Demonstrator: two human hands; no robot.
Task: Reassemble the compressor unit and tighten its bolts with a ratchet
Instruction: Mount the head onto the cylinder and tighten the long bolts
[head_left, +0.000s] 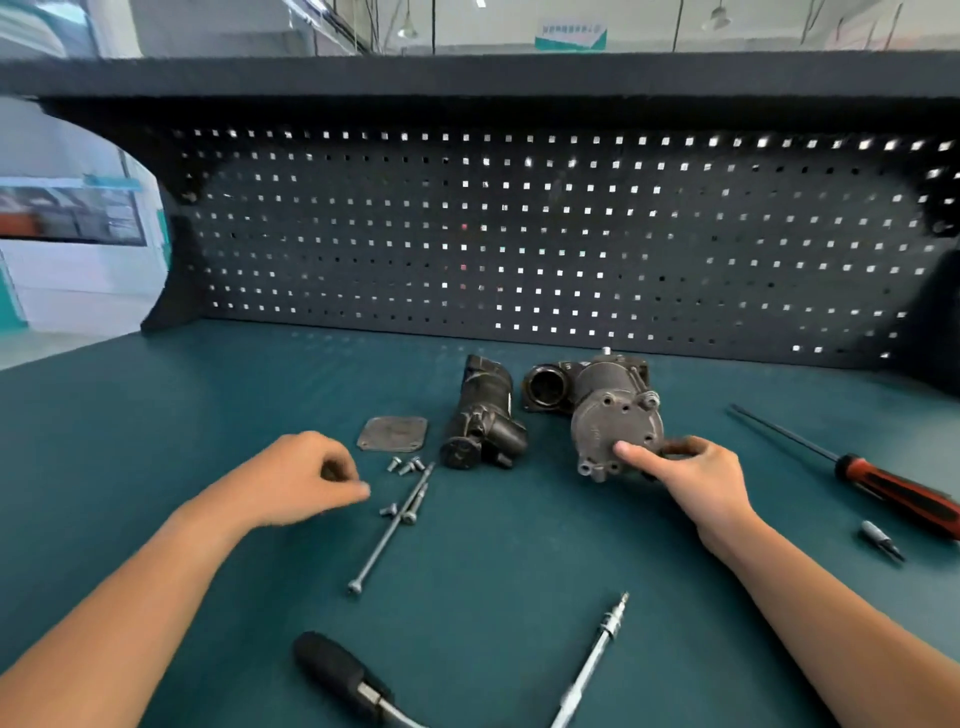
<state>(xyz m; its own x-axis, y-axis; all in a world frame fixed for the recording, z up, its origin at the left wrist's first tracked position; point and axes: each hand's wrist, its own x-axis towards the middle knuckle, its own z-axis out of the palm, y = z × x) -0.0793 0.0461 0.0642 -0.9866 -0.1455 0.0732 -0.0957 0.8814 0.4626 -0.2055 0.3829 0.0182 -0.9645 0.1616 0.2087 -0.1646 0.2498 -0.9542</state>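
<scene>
Right hand (691, 483) fingers grip the compressor housing (613, 415). Left hand (306, 478) fingers curl beside the bolts (408, 465); whether they hold anything cannot be told.

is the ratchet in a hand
No, the ratchet lies on the bench; the right hand holds the compressor, the left hand is by the bolts.

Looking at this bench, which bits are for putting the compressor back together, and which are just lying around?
For the job: compressor housing, gripped by the right hand; dark cylinder body; cover plate; short bolts; long bolts; ratchet handle; extension bar.
Lying about: red-handled screwdriver; small loose bit.
</scene>
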